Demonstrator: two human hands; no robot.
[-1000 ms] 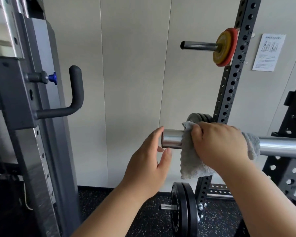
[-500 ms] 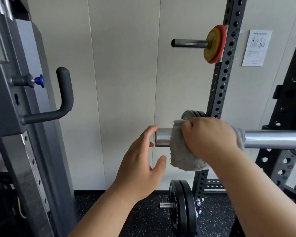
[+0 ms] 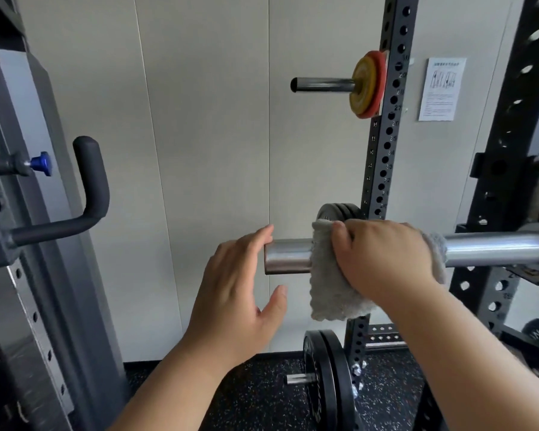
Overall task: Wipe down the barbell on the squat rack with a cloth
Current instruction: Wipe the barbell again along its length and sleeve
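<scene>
While the barbell [image 3: 495, 248] lies across the squat rack [image 3: 383, 157], the head view shows the right hand [image 3: 383, 262] clenched around a grey cloth [image 3: 333, 293] that is wrapped over it near its free end, presumably so each rub covers the whole circumference. The left hand [image 3: 237, 293] is released, with its fingers [image 3: 262, 241] straight and cupped at the end face, probably to steady the barbell against the rubbing.

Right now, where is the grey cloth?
In the head view, right of centre: the cloth is wrapped over the barbell near its free end, gripped by the right hand.
</scene>
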